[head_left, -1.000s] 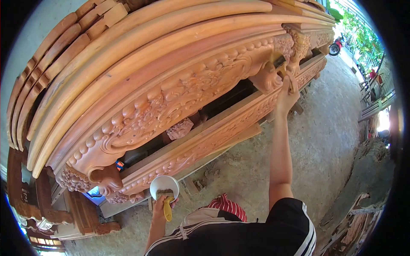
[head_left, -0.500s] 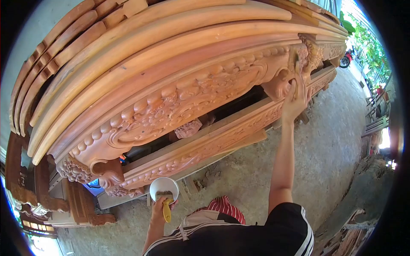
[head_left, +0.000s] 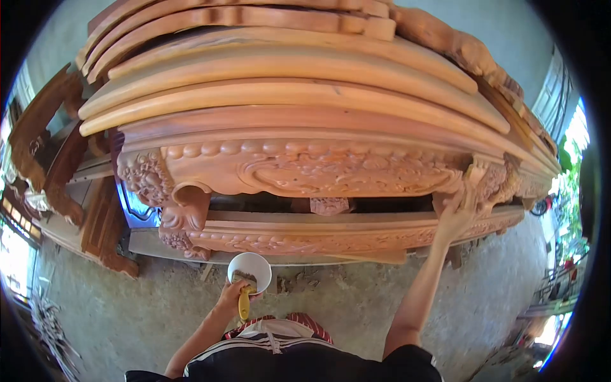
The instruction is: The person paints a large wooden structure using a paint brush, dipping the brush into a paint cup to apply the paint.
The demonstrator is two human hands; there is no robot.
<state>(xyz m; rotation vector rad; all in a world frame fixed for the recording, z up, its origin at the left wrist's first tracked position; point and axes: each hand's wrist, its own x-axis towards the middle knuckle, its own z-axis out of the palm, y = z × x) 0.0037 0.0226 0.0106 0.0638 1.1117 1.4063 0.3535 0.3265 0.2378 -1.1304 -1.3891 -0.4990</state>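
Observation:
My left hand (head_left: 235, 294) is closed on a white cup (head_left: 259, 264) and a paintbrush (head_left: 244, 304) with a yellow handle. The brush's bristles lie inside the cup's rim, and the handle points down toward me. On the right, my outstretched right hand (head_left: 457, 215) is up against the carved front of a large piece of wooden furniture (head_left: 344, 175), near its right scroll. A small pale tan piece (head_left: 474, 169) shows at its fingertips; what it is cannot be made out. Beaded edging and floral relief run along the carved panel.
Several long curved wooden rails (head_left: 286, 67) are stacked on top of the furniture. Dark carved wooden parts (head_left: 60, 159) stand at the left beside a blue shiny object (head_left: 137, 207). Below lies the concrete floor (head_left: 356, 318), with scraps near the furniture's base.
The view has swung left, and the furniture now lies more level across it. My right hand stays at the right end of the carving. The cup and brush remain in my left hand.

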